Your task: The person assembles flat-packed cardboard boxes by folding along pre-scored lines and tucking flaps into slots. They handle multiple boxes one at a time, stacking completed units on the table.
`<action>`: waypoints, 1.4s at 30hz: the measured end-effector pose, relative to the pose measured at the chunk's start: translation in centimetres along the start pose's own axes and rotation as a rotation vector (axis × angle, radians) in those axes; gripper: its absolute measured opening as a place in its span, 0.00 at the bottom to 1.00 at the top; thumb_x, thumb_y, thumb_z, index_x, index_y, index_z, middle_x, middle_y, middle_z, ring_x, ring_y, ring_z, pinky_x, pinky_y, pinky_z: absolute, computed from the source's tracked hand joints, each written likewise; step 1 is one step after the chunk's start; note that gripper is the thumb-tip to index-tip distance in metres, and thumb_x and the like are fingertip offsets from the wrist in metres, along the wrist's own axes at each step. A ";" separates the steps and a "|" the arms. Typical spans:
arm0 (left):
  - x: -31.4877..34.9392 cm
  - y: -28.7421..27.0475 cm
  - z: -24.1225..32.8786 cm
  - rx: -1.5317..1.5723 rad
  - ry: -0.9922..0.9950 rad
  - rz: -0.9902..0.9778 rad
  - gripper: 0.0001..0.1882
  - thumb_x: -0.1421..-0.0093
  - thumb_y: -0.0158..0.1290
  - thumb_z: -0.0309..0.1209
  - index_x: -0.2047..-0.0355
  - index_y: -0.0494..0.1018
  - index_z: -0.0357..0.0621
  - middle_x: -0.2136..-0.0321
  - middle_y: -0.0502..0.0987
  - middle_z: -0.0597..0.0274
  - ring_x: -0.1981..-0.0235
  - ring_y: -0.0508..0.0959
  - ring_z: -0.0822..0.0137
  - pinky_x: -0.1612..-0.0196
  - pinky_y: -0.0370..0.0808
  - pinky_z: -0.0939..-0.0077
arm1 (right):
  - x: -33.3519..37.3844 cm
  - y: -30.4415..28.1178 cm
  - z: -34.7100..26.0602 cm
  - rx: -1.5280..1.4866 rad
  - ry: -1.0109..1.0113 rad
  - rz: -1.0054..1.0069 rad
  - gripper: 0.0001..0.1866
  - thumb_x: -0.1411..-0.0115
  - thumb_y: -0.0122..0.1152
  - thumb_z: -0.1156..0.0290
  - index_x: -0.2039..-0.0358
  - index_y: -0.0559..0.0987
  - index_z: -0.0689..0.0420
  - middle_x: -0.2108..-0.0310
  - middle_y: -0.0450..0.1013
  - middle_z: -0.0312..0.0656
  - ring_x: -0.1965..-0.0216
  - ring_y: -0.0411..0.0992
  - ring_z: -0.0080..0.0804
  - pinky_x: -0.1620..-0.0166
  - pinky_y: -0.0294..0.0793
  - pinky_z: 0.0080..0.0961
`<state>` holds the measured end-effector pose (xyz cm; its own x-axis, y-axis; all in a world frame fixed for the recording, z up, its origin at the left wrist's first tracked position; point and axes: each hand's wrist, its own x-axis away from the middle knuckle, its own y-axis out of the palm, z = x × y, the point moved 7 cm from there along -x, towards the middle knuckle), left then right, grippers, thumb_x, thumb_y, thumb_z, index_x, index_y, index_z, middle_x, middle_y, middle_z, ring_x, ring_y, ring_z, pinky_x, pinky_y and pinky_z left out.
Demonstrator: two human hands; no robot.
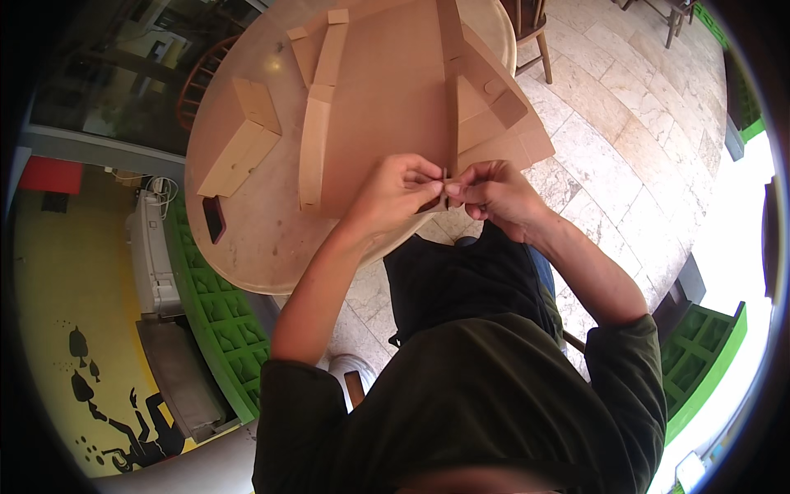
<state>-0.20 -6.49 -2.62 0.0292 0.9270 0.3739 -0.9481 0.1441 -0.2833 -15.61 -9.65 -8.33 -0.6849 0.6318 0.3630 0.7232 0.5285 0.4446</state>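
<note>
A large brown cardboard box blank lies partly unfolded on the round table, its long side strips bent upward. At its near right corner, my left hand pinches the cardboard edge between thumb and fingers. Pressed close beside it, my right hand grips the same corner from the right, fingers curled. The exact fold between the fingertips is mostly hidden. Past my right hand, a wide side flap with smaller folded tabs leans out over the table's right edge.
A smaller folded cardboard box sits on the table's left, with a dark phone near the rim. Wooden chairs stand behind, one at the right, one at the left. Green latticed panels flank both sides.
</note>
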 end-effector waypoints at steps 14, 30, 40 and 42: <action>-1.4 1.1 -1.6 -0.158 -0.055 -0.047 0.05 0.28 0.54 0.25 0.62 0.73 0.35 0.67 0.80 0.54 0.68 0.80 0.69 0.70 0.75 0.73 | 0.1 0.7 0.8 0.117 -0.213 0.039 0.08 0.30 0.66 0.74 0.59 0.75 0.62 0.65 0.77 0.41 0.67 0.80 0.27 0.64 0.82 0.24; 5.5 1.4 4.4 -0.970 0.399 -0.022 0.24 0.36 0.65 0.47 0.72 0.75 0.36 0.74 0.78 0.49 0.67 0.81 0.47 0.58 0.75 0.52 | -5.1 -3.8 -6.8 0.426 -0.300 0.375 0.11 0.32 0.62 0.70 0.66 0.79 0.67 0.77 0.77 0.41 0.80 0.77 0.26 0.77 0.76 0.22; -14.5 1.3 9.6 -1.011 0.232 0.269 0.32 0.48 0.70 0.52 0.62 0.82 0.28 0.64 0.84 0.36 0.58 0.87 0.46 0.52 0.83 0.56 | -6.4 -4.1 -4.2 0.050 -0.309 0.319 0.10 0.32 0.57 0.73 0.63 0.81 0.67 0.73 0.77 0.40 0.80 0.74 0.24 0.78 0.70 0.21; -16.4 1.5 9.3 -0.927 0.115 0.203 0.27 0.48 0.69 0.45 0.63 0.82 0.28 0.65 0.84 0.35 0.58 0.88 0.49 0.52 0.84 0.57 | -6.5 -4.0 -4.3 0.038 -0.297 0.273 0.09 0.32 0.58 0.72 0.62 0.81 0.66 0.72 0.77 0.40 0.80 0.73 0.24 0.78 0.69 0.21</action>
<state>-5.02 -24.74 -0.94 -0.0304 0.9857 0.1655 -0.3117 0.1480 -0.9386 -14.47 -18.30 -8.91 -0.4156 0.8853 0.2085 0.8815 0.3355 0.3323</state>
